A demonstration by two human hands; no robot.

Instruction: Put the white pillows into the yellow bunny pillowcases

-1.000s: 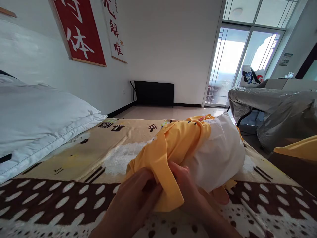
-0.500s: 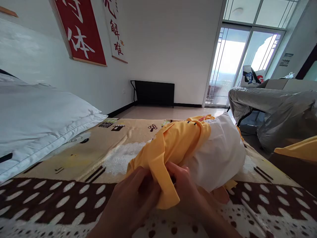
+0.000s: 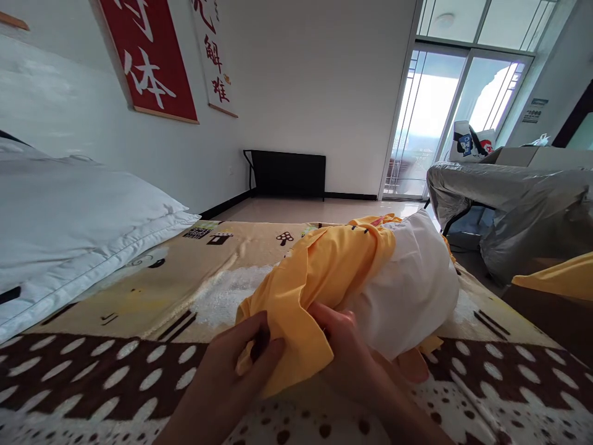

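Note:
A yellow cloth cover (image 3: 331,262) is bunched around one end of a white pillow or cushion (image 3: 407,284), which lies on the patterned blanket. At the cover's near left edge, my left hand (image 3: 236,364) is closed on the fabric between thumb and fingers. On the right side of the loose flap, my right hand (image 3: 347,346) grips the cloth; its fingertips are partly hidden behind the flap. The flap hangs between both hands, spread fairly wide.
A white pillow (image 3: 88,228) lies at the left on the blanket (image 3: 162,296). At the right stand a plastic-covered table (image 3: 500,185) and another yellow cloth (image 3: 560,278) over a box edge. A black panel (image 3: 290,175) leans by the far wall.
My left hand has moved slightly left and down, its thumb and fingers now further from my right hand. The yellow flap is spread wider. My right hand has hardly moved.

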